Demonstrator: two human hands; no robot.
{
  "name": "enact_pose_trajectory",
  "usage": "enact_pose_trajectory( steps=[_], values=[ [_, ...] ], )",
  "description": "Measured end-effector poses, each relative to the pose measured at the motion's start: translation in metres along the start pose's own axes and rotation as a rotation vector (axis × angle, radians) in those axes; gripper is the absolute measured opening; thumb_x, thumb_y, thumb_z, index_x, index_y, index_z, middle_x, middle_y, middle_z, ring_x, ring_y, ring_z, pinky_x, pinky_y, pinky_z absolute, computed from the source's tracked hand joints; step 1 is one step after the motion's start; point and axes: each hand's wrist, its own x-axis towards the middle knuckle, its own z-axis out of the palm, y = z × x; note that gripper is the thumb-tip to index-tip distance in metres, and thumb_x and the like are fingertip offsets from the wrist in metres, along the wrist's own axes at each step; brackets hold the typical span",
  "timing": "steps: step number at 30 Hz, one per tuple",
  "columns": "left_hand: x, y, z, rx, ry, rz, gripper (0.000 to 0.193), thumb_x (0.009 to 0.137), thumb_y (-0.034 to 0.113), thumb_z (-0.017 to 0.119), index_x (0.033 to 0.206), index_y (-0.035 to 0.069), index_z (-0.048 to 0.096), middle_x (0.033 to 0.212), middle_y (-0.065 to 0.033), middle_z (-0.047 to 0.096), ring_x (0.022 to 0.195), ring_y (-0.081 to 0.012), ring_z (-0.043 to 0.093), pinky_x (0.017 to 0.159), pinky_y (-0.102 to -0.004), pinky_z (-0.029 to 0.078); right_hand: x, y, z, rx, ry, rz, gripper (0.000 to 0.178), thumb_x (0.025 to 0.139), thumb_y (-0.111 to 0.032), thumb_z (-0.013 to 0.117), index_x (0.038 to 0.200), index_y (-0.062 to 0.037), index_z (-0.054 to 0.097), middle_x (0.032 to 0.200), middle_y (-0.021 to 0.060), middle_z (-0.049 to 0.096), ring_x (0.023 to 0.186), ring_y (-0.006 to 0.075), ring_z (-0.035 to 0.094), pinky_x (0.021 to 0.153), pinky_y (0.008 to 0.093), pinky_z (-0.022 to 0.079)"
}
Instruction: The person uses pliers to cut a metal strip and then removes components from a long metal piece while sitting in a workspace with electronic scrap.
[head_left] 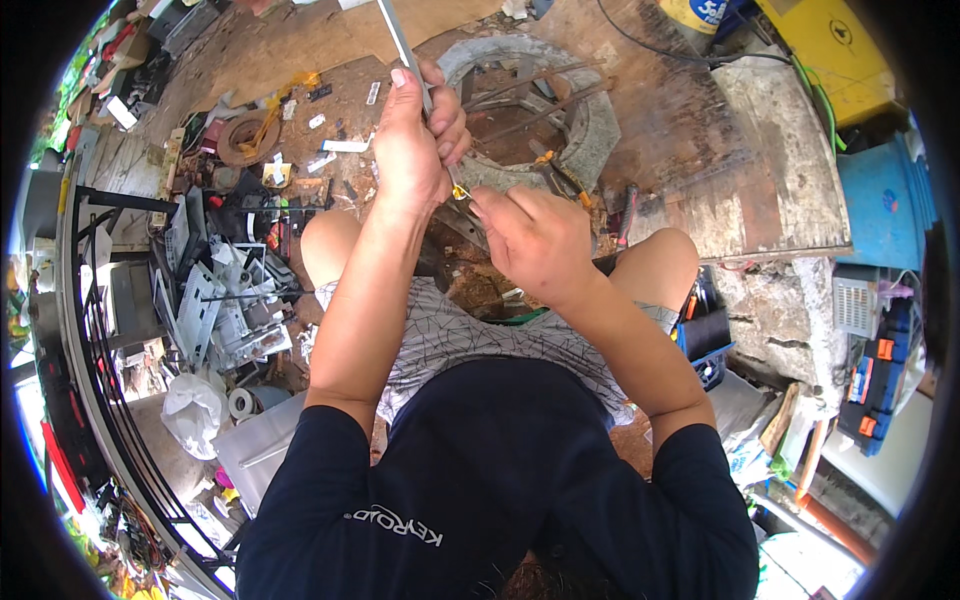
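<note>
My left hand (410, 140) is closed round a long, narrow grey metal bar (395, 32), thumb along its side. The bar slants up and away past the top edge of the view. Just below that hand, a small shiny yellow piece (460, 191) shows between my two hands; its kind is too small to tell. My right hand (535, 240) is closed in a pinch beside the yellow piece, fingertips close to it. Whatever those fingers hold is hidden.
Ahead lies a grey stone-like ring (605, 125) with metal rods across it and pliers (562, 178) on its near edge. Scrap metal parts (225, 310) pile up at the left. A wooden board (720, 190), a blue bin (885, 200) and a yellow case (835, 55) stand right.
</note>
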Motion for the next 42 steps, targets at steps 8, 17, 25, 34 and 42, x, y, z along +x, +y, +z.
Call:
enact_pose_trajectory(
  steps=[8, 17, 25, 34, 42],
  values=[
    [0.009, 0.017, -0.002, -0.061, 0.143, 0.053, 0.036, 0.102, 0.043, 0.033, 0.097, 0.01, 0.048, 0.06, 0.0043, 0.034, 0.043, -0.0059, 0.026, 0.038, -0.0215, 0.024, -0.007, -0.005, 0.0, -0.022, 0.063, -0.098, 0.017, 0.075, -0.01, 0.065, 0.092, -0.0078, 0.065, 0.064, 0.0028, 0.048, 0.053, 0.0182, 0.053, 0.047, 0.0307, 0.043],
    [0.023, 0.034, 0.006, -0.14, 0.044, 0.073, 0.033, 0.102, 0.04, 0.032, 0.101, 0.01, 0.044, 0.065, 0.0023, 0.035, 0.05, -0.0077, 0.03, 0.045, -0.022, 0.028, 0.001, 0.001, -0.003, -0.043, 0.168, -0.06, 0.027, 0.073, -0.007, 0.072, 0.1, -0.0062, 0.069, 0.058, 0.0015, 0.04, 0.046, 0.0175, 0.042, 0.043, 0.0301, 0.035],
    [0.026, 0.022, -0.002, -0.123, 0.287, 0.049, 0.032, 0.103, 0.038, 0.029, 0.106, 0.01, 0.044, 0.072, 0.0004, 0.039, 0.061, -0.0114, 0.033, 0.055, -0.0263, 0.033, -0.009, 0.0, 0.007, 0.133, 0.121, 0.051, 0.023, 0.077, -0.008, 0.07, 0.1, -0.0051, 0.069, 0.062, 0.0038, 0.047, 0.048, 0.0186, 0.046, 0.045, 0.0304, 0.039],
    [0.024, 0.005, -0.015, -0.249, 0.161, 0.082, 0.031, 0.101, 0.039, 0.038, 0.118, 0.014, 0.046, 0.087, -0.0028, 0.052, 0.076, -0.0148, 0.047, 0.071, -0.0302, 0.044, -0.005, 0.012, 0.004, 0.628, -0.03, 0.428, 0.025, 0.084, -0.008, 0.065, 0.108, -0.0015, 0.063, 0.077, 0.0076, 0.064, 0.056, 0.011, 0.055, 0.052, 0.0253, 0.044],
    [0.016, -0.008, -0.011, 0.009, 0.012, 0.0, 0.029, 0.1, 0.026, 0.043, 0.125, 0.013, 0.049, 0.099, -0.0059, 0.063, 0.083, -0.0171, 0.062, 0.072, -0.0356, 0.054, 0.021, 0.039, -0.026, 0.965, -0.219, 0.845, 0.04, 0.094, -0.027, 0.06, 0.123, -0.0002, 0.056, 0.098, 0.0063, 0.065, 0.077, 0.0084, 0.057, 0.067, 0.0226, 0.048]
  ],
)
